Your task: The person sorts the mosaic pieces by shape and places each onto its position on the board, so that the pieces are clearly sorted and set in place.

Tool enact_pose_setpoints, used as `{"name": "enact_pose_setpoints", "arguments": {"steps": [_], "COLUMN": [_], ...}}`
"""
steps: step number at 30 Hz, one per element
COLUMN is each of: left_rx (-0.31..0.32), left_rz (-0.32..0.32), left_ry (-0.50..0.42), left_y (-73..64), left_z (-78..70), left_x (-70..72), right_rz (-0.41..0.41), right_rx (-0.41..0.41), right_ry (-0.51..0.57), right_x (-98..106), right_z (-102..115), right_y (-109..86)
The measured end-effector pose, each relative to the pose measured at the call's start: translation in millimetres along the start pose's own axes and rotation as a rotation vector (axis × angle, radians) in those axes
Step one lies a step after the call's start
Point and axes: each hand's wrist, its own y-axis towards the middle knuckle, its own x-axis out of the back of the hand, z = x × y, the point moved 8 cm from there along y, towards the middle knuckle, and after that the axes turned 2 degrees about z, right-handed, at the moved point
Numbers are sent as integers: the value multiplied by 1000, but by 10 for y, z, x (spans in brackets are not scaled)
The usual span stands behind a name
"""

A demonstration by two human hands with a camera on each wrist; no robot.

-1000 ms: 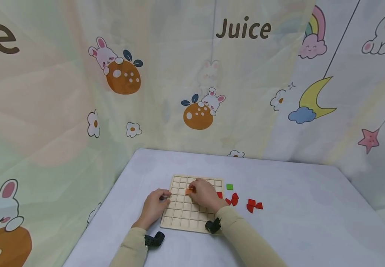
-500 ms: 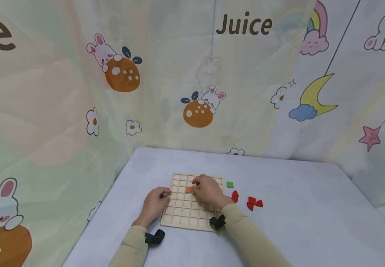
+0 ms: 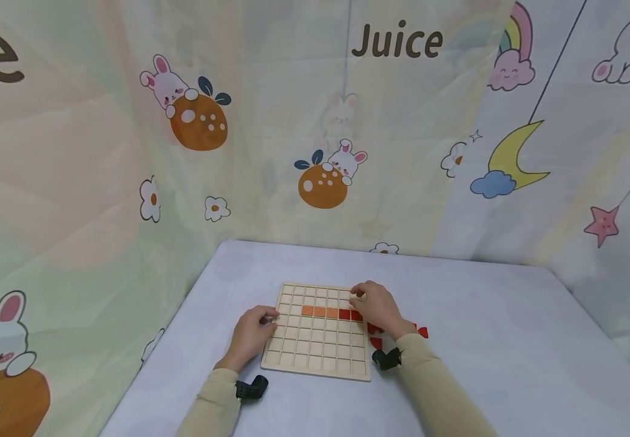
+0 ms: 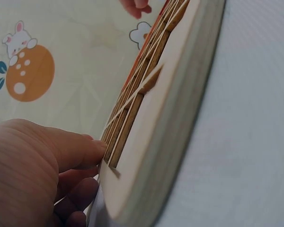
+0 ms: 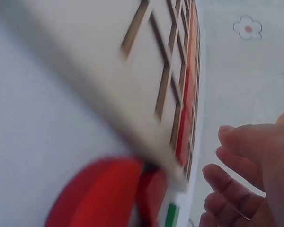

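A light wooden grid board (image 3: 315,351) lies on the table, several orange tiles (image 3: 319,312) and red tiles (image 3: 350,314) forming one row across its upper part. My left hand (image 3: 254,332) holds the board's left edge; in the left wrist view its fingertips meet the rim beside the grooves. Over the board's upper right edge is my right hand (image 3: 380,308), thumb and fingers apart with nothing between them in the right wrist view. Loose red pieces (image 3: 376,343) lie right of the board, partly hidden by that hand. A green tile (image 5: 172,215) shows in the right wrist view.
A white cloth-covered table (image 3: 501,352) extends to the right. Behind it hangs a printed curtain (image 3: 271,121) with rabbits and flowers. Black wrist cameras sit on both beige sleeves (image 3: 440,382).
My right hand has moved right from the middle of the board to its right edge, uncovering the orange and red row. It now hides the green tile in the head view. The left hand stays put.
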Motion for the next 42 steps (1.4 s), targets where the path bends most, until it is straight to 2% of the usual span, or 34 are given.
{"name": "enact_pose_setpoints", "arguments": {"steps": [5,9,14,24,42], "left_rx": [7,3,14,11,33], "left_rz": [-3,-2,-6,-11,-2], "left_ry": [0,1,12,9,-1], "left_y": [7,15,14,14,13], "left_z": [24,14,15,14,24], "left_x": [-12,-17,-21,-20,-29], "right_rz": [-8,-15,-18,20,41], "right_rx": [-98,-120,-141,-161,-156], "right_ry": [5,-12,-33,-22,-36], "right_x": [62,108,147,129,123], "right_z": [-293,-486,-624,-720,-668], "right_y": [-37,-46,-47,-59,-37]}}
